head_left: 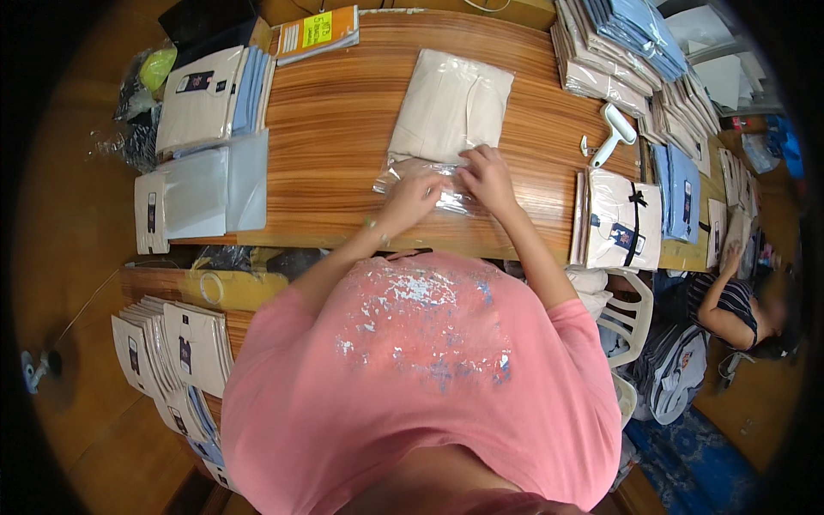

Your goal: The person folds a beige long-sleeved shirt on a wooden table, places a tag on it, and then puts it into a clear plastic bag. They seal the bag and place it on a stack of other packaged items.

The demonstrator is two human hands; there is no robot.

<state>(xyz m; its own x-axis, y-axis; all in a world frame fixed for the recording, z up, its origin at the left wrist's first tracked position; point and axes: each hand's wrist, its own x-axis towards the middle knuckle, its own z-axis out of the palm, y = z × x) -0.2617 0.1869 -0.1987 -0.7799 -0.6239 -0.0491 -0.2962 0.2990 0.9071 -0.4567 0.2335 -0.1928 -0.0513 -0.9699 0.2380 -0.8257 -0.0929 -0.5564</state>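
Note:
A folded beige garment lies in a clear plastic bag on the wooden table in front of me. The bag's open end, a loose crinkled flap, points toward my body. My left hand is at the left part of this flap, its fingers curled on the film and slightly blurred. My right hand pinches the flap near the garment's lower right edge. Both hands are close together, and their fingertips partly cover the plastic.
Bagged beige and blue garments and translucent sheets lie at the left. To the right are a white lint roller, a ribbon-tied garment pack and tall garment stacks. A notebook sits at the back; another person works far right.

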